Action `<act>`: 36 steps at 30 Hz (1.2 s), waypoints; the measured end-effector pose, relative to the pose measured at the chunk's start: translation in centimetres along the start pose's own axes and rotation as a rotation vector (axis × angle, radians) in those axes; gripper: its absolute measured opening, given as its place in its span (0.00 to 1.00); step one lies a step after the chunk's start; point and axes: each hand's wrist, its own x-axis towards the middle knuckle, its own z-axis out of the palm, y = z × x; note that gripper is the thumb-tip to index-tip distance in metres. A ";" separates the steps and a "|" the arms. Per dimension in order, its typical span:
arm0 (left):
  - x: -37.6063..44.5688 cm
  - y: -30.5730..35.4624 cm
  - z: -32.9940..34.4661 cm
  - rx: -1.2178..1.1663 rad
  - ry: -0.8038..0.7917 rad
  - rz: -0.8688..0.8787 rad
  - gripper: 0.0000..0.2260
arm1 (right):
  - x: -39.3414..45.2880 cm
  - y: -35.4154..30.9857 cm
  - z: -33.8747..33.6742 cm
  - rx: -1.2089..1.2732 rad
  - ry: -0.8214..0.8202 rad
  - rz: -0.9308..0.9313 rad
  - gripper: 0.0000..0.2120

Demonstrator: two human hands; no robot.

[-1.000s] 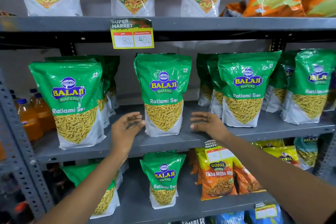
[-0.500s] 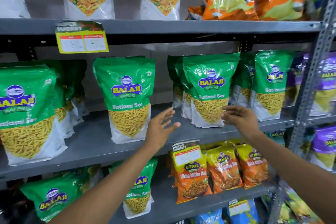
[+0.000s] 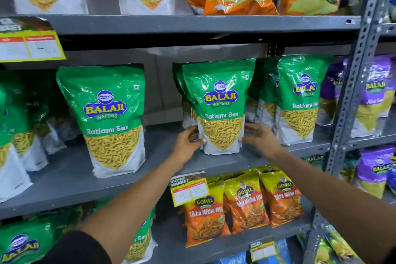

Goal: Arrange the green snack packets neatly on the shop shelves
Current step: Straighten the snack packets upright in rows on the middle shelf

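Front green packet point(image 3: 218, 109) upright on middle shelf point(image 3: 162, 158), heading row of like packets behind it. Left hand point(image 3: 188, 142) cups packet's lower left edge, right hand point(image 3: 258, 137) lower right edge; both partly open, pressing sides rather than clenched. Neighbour packet point(image 3: 107, 120) stands well apart to left. Judgement: squeeze evenly low down, keep base flat, face label forward, square it with shelf lip.

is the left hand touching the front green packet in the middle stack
Touching: the head view shows the left hand with its thumb pressed on the front green packet at its lower left edge.
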 end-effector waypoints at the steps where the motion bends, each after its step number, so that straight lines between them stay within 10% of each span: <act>1: 0.1 -0.2 0.2 -0.003 -0.002 0.004 0.17 | 0.1 0.2 0.0 0.008 -0.008 0.003 0.23; 21: -1.0 -0.3 0.2 -0.003 0.029 0.000 0.16 | -0.1 0.6 0.4 0.175 -0.060 0.008 0.18; 28: -5.4 1.8 -0.5 0.141 0.299 0.235 0.13 | -2.5 0.3 -3.4 0.144 -0.025 0.015 0.23; 36: -5.8 5.6 6.4 0.098 0.091 0.420 0.16 | -4.7 -0.4 -11.6 0.127 0.189 -0.047 0.14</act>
